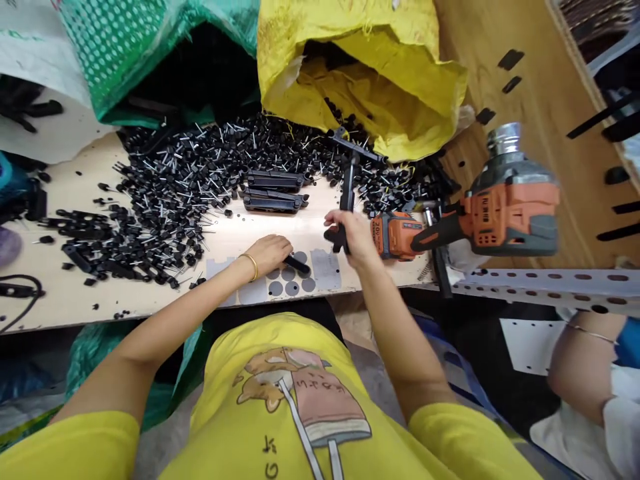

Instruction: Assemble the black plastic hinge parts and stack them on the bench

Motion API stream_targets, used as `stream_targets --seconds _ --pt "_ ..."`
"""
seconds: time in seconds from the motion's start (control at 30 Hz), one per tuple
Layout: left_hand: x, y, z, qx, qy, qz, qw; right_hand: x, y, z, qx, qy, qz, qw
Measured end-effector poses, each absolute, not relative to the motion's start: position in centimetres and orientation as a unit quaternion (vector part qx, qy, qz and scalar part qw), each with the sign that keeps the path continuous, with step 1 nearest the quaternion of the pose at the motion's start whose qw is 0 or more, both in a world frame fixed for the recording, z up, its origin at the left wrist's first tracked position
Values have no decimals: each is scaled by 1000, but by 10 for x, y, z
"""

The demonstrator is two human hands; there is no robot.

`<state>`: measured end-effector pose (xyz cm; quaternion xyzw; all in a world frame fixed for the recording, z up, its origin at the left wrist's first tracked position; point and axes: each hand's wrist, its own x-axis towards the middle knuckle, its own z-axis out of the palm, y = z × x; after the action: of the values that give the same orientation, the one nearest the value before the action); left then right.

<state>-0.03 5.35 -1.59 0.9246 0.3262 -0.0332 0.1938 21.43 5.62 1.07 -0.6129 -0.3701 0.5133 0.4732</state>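
My left hand (270, 252) rests on the wooden bench (150, 293), fingers closed round a short black plastic piece (299, 265) lying over a row of grey holes. My right hand (350, 233) is closed round the lower end of a long black plastic bar (347, 190) that stands nearly upright. Two more black bars (274, 190) lie side by side just beyond my hands. A big heap of small black knobs with metal pins (190, 173) covers the bench's middle and left.
An orange and grey cordless power tool (480, 213) lies at the bench's right end, beside my right hand. A yellow sack (400, 80) and a green sack (130, 60) stand open behind the heap. Another person's arm (585, 353) shows at the lower right, under a perforated metal rail (550, 283).
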Motion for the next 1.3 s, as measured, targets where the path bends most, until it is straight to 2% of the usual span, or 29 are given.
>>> stream_targets --seconds 0.07,0.13,0.27,0.43,0.6,0.93,1.3 --pt "0 47 -13 885 406 -42 225 204 27 7 -594 -300 535 520" --pt "-4 33 -9 829 481 0 285 196 12 4 -570 -249 551 557" --pt "-2 -1 -3 751 521 107 391 175 7 5 -532 -201 607 555" --pt "12 -23 2 720 547 139 404 153 10 9 -549 -266 606 510" --pt "7 -26 6 734 546 157 372 147 9 9 -540 -290 598 516" --pt "-6 -30 22 793 472 27 385 143 -4 13 -520 -230 657 495" --pt "1 -33 42 812 459 -134 334 134 -17 -4 -496 -118 683 523"
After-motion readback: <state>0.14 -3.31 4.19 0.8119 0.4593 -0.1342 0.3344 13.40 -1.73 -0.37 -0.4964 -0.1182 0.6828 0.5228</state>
